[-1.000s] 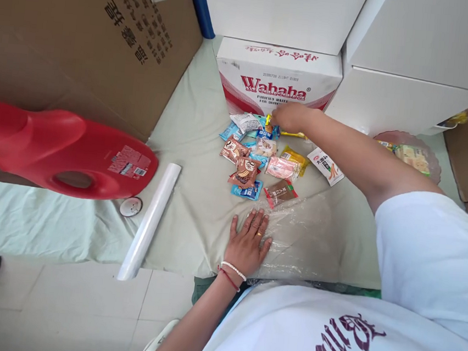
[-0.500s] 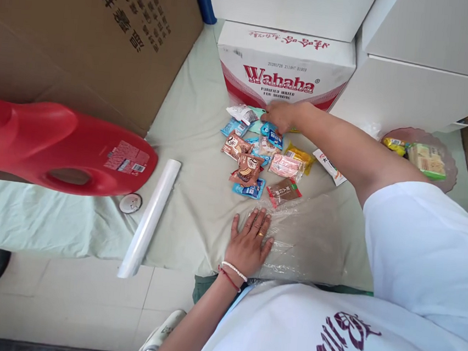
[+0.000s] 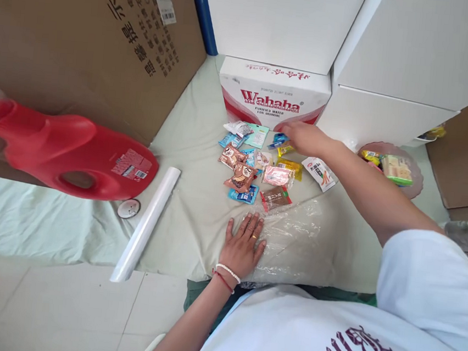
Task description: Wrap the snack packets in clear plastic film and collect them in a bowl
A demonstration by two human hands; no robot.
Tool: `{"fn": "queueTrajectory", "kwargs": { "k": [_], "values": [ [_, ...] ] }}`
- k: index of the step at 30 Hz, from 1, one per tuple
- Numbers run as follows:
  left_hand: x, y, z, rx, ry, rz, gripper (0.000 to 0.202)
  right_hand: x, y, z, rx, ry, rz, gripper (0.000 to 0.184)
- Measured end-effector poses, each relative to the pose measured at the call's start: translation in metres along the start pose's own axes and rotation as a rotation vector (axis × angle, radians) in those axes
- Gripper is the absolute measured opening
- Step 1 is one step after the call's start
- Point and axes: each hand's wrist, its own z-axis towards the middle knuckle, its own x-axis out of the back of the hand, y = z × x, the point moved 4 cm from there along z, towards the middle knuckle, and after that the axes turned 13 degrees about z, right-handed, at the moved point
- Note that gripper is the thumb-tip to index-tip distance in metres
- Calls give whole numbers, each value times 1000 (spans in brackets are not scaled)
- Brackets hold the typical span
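Observation:
My left hand (image 3: 243, 248) lies flat with fingers spread on the cloth, at the left edge of a clear plastic bag or film (image 3: 297, 242). At the back of the snack pile, my right hand (image 3: 306, 139) has its fingers closed on a small blue snack packet (image 3: 279, 139); part of the grip is hidden. A yellow packet (image 3: 286, 151) lies just under that hand. Around it are a mint-green packet (image 3: 257, 136), brown round-cake packets (image 3: 241, 177), a pink packet (image 3: 278, 176), a dark brown packet (image 3: 275, 198) and a white packet (image 3: 319, 174).
A Wahaha water carton (image 3: 274, 99) stands behind the snacks. To the left are a red detergent bottle (image 3: 78, 155), a roll of clear film (image 3: 146, 225), a small round disc (image 3: 128, 208) and a large cardboard box (image 3: 85, 45). A pink dish (image 3: 416, 171) of snacks sits at right.
My right hand has moved right with the blue packet, off the beige packet beneath it. The mint-green packet shows more fully. My left hand stays flat; the camera view has shifted.

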Motion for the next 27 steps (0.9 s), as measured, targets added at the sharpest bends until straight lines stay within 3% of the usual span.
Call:
{"fn": "queueTrajectory", "kwargs": {
  "k": [3,5,9,12,14,17,22,27],
  "values": [
    [0,0,0,-2,9,7,61,23,9,-89,-163,135,71,26],
    [0,0,0,-2,6,5,61,20,21,-158,-308,141,163,24],
    [0,0,2,-13,4,-3,61,-20,34,-286,-628,140,371,24],
    [0,1,3,-18,11,-8,61,-58,26,-344,-866,156,334,34],
    [-2,1,4,-16,17,-4,60,-76,12,-361,-922,125,244,47],
    [-3,1,4,-17,18,11,60,-90,-10,-363,-900,35,140,62],
    [-2,3,4,-10,18,32,61,-89,-18,-351,-845,-79,118,45],
    [0,2,4,-4,6,24,61,-83,-2,-350,-813,0,180,31]
  ]
}}
